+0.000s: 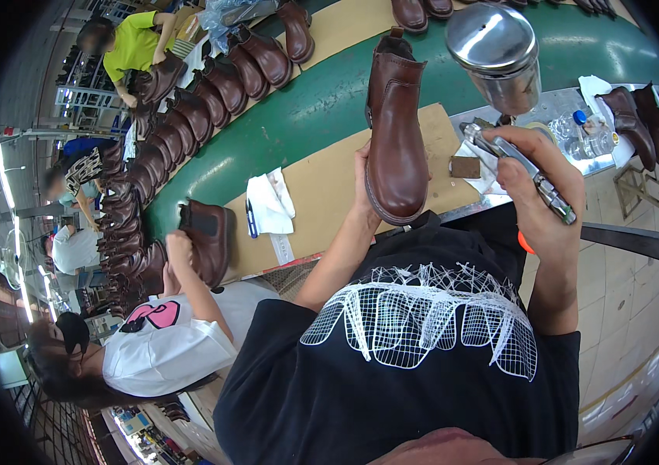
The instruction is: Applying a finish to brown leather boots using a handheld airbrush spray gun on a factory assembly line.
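Observation:
My left hand (362, 180) is closed around the far side of a brown leather ankle boot (397, 147), mostly hidden behind it. The boot is held up with its toe toward me and its collar away. In my right hand (544, 180) is a metal spray gun (555, 203), gripped by its body, with a shiny lidded paint cup (509, 87) on top. The gun is to the right of the boot, apart from it. Any spray cannot be made out. Below them on the bench lies a small brown block (466, 167) beside a white cloth.
Rows of brown boots (221, 89) line the green worktop (329, 66). A white cloth (271, 203) with a blue pen lies on brown cardboard (318, 182). Plastic bottles (589, 139) and more boots stand at right. A co-worker in white (182, 329) handles a boot close on my left.

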The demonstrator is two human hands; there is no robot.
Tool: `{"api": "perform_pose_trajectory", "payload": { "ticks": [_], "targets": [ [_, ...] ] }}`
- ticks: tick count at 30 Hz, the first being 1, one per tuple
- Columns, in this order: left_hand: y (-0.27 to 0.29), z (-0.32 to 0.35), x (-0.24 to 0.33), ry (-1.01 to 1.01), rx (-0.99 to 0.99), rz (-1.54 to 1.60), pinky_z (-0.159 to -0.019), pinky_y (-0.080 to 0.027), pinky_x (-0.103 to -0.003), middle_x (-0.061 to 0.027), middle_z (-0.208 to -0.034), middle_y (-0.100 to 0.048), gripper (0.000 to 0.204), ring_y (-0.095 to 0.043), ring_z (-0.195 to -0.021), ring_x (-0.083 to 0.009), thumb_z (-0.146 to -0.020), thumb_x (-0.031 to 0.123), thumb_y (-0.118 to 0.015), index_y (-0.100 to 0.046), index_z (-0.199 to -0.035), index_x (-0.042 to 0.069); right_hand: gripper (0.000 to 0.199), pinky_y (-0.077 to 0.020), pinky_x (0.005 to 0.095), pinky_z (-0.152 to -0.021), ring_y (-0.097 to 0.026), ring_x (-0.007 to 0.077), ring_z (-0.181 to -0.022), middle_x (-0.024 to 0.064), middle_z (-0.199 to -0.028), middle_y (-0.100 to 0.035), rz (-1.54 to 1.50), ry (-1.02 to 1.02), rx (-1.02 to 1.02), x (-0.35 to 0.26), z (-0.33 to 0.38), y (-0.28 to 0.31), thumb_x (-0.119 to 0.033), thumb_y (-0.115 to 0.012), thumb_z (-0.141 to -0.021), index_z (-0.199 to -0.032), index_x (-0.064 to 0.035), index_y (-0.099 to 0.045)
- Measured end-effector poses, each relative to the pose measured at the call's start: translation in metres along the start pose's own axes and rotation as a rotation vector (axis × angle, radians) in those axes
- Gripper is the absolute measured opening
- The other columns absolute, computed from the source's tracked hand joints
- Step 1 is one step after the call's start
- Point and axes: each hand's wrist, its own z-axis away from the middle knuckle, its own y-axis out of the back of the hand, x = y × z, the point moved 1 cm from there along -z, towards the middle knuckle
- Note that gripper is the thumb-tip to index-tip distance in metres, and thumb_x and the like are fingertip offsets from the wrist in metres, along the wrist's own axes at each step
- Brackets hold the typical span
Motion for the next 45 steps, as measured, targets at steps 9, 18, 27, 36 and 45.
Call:
{"api": "perform_pose_trajectory", "payload": {
  "ticks": [9,18,27,36,45],
  "targets": [
    [0.001,-0.002,0.002,-0.117,-0.157,-0.065,-0.065,-0.061,-0.056,-0.0262,-0.11,-0.063,0.056,-0.067,-0.093,-0.0469,-0.101,0.043,-0.04,-0.045,-0.136,-0.001,0.021,-0.0411,0.021,-0.061,-0.057,0.006,-0.068,0.0031,-0.081,-0.07,0.045,0.046,0.048,-0.005,0.005,0.001,-0.012,-0.069,-0.091,-0.107,0.001,-0.069],
    [0.01,0.005,0.009,-0.025,-0.248,0.051,-0.061,-0.062,-0.055,-0.0304,-0.12,-0.057,0.062,-0.066,-0.094,-0.0503,-0.097,0.034,-0.057,-0.037,-0.143,-0.001,0.02,-0.0429,0.0232,-0.064,-0.061,0.0094,-0.069,0.006,-0.081,-0.07,-0.022,-0.034,0.042,-0.005,0.005,0.001,-0.01,-0.073,-0.087,-0.104,0.0007,-0.069],
    [0.038,-0.002,0.013,0.444,-0.544,0.503,-0.067,-0.063,-0.052,-0.0454,-0.133,-0.04,0.077,-0.06,-0.106,-0.0584,-0.098,0.051,-0.049,-0.024,-0.152,0.003,0.023,-0.0409,0.0262,-0.07,-0.062,0.0142,-0.07,0.0069,-0.082,-0.071,0.13,0.054,-0.083,-0.01,0.008,0.001,-0.017,-0.075,-0.085,-0.102,-0.0029,-0.07],
    [0.036,-0.002,0.019,0.382,-0.548,0.38,-0.064,-0.062,-0.044,-0.0473,-0.129,-0.043,0.079,-0.066,-0.096,-0.0552,-0.098,0.055,-0.046,-0.018,-0.156,0.009,0.028,-0.0345,0.0292,-0.071,-0.058,0.0149,-0.067,0.0024,-0.081,-0.071,0.256,0.071,-0.165,-0.007,0.013,0.015,-0.026,-0.077,-0.082,-0.102,-0.0074,-0.072],
    [0.032,-0.006,0.021,0.389,-0.636,0.415,-0.074,-0.061,-0.046,-0.0488,-0.131,-0.038,0.081,-0.062,-0.102,-0.0593,-0.098,0.056,-0.046,-0.014,-0.157,0.012,0.025,-0.0331,0.0288,-0.069,-0.056,0.014,-0.066,0.0023,-0.083,-0.071,0.279,0.039,-0.213,-0.001,0.017,0.013,-0.022,-0.079,-0.08,-0.099,-0.0079,-0.073]
  ]
}}
